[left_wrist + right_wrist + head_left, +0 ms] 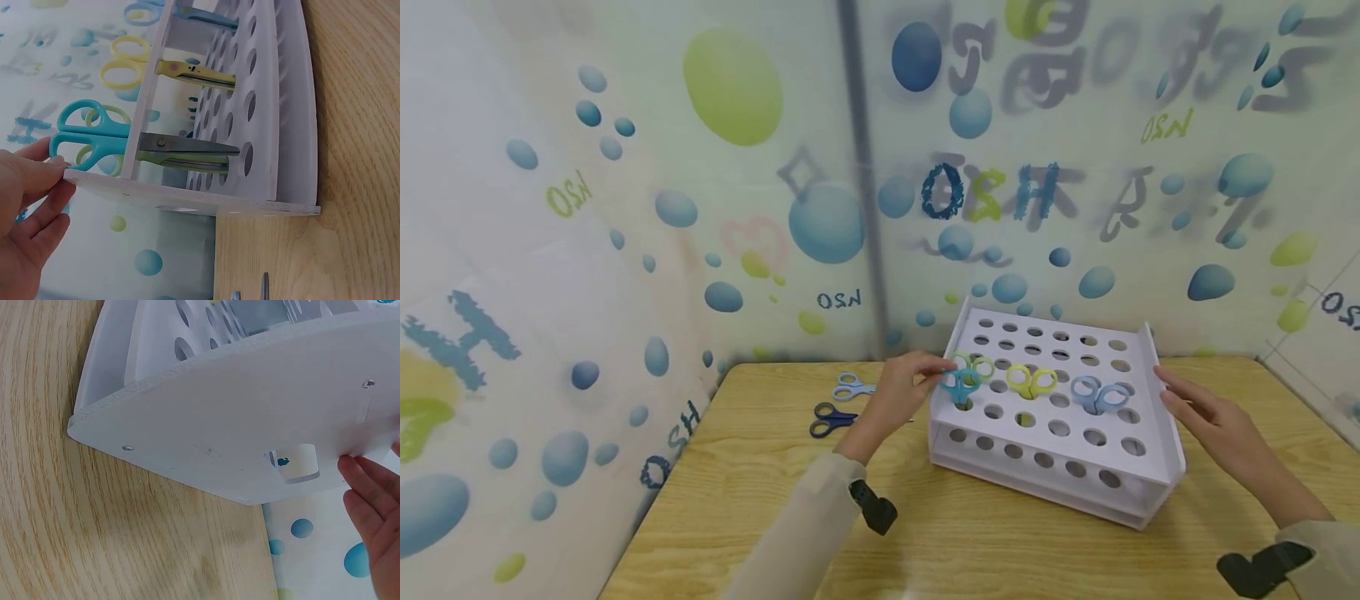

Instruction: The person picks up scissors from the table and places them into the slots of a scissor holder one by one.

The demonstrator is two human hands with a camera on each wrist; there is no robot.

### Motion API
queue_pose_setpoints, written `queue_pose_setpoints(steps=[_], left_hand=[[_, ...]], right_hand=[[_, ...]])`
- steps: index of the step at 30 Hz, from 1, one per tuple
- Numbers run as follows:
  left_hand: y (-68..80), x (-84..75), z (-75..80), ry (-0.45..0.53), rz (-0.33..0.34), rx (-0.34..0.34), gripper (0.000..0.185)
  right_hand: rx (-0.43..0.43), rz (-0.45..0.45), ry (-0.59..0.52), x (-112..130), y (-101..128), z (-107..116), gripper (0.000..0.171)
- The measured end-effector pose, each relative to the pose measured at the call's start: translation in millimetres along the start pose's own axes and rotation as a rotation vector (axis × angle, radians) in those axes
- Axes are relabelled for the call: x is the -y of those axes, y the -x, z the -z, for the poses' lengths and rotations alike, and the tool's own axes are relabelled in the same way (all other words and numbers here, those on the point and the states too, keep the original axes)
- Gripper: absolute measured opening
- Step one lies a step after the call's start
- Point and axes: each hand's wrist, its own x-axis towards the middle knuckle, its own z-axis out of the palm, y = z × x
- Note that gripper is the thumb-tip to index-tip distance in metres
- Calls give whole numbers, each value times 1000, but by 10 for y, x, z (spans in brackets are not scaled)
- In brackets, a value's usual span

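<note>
A white rack (pixel 1075 450) with rows of round holes stands tilted on the wooden table. With thumb and forefinger, my left hand (pixel 897 393) pinches the handle of the teal scissors (pixel 94 139) at the rack's left end. Their blades point down through the upper board, tips right at a hole in the lower one. Close behind them are green scissors (pixel 981 367). Yellow scissors (pixel 1032 382) and blue scissors (pixel 1099 393) also stand in the rack. Fingers extended, my right hand (pixel 1217 421) touches the rack's right side panel (pixel 206 412), near its rectangular cutout.
Left of the rack, light blue scissors (pixel 852 387) and dark blue scissors (pixel 831 419) lie on the table (pixel 745 467), their blades partly hidden by my left arm. Behind the table hangs a bubble-patterned curtain (pixel 775 208). Each wrist wears a black strap.
</note>
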Motion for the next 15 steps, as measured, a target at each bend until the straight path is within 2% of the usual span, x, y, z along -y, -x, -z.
queue_pose_setpoints(steps=[8,15], left_hand=[[11,-2,-49,-40,-86,-18,21],[35,-7,-124,-28,-88,-21,19]], right_hand=[[-1,4,-2,3,-2,1,54],[-16,8,-5,7,1,-8,53]])
